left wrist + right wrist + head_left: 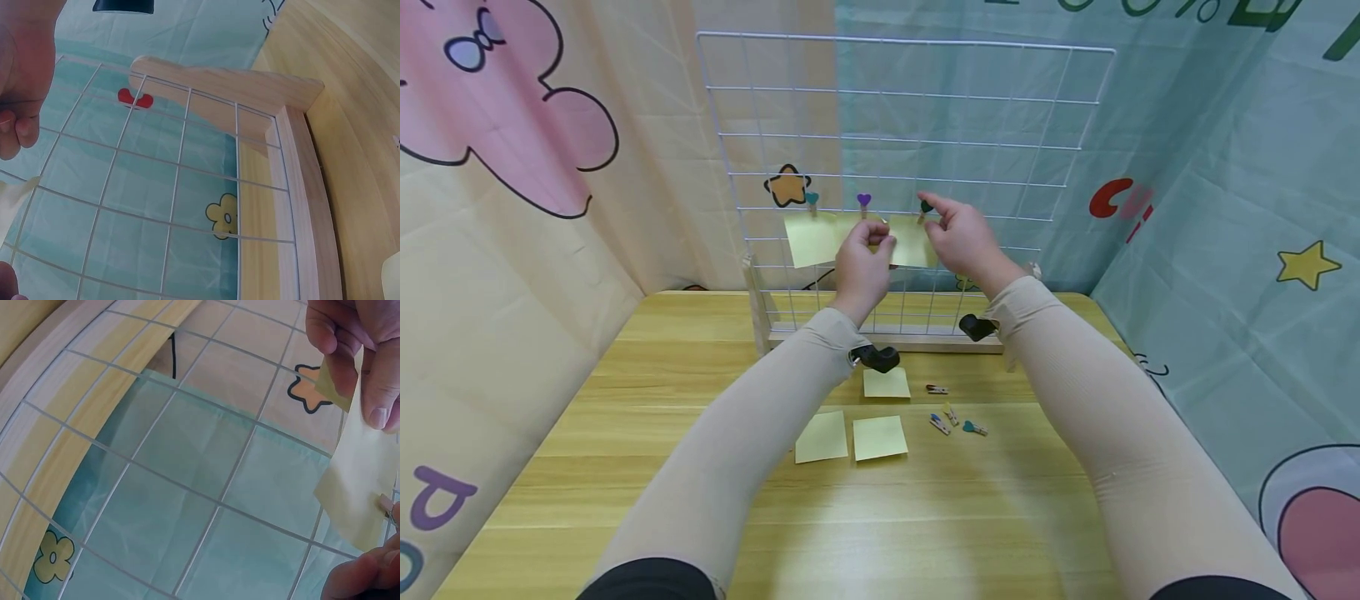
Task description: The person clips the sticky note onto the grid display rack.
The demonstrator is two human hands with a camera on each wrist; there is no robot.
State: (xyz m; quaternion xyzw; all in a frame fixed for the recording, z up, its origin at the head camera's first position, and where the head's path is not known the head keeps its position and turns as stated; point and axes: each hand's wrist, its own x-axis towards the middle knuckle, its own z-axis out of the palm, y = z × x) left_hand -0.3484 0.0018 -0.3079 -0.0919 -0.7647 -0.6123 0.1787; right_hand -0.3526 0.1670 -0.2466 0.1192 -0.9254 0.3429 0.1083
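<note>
In the head view, my left hand point(863, 262) pinches the left edge of a pale yellow sticky note point(912, 242) against a white wire grid point(898, 91). My right hand point(966, 237) pinches a small wooden clip with a dark green heart point(927, 207) at that note's top edge. In the right wrist view, the note point(356, 462) bends between my left thumb and fingers, with the clip point(385, 503) at its border. To the left hang another note point(811, 239) under a teal heart clip point(812, 200) and one mostly behind my left hand, under a purple heart clip point(864, 200).
The grid stands in a wooden base point(925, 342) on a wooden table point(700, 467). In front lie sticky notes point(880, 437) and several small clips, including a blue one point(939, 424) and a teal one point(976, 427). Printed curtains point(1225, 208) enclose the back and sides.
</note>
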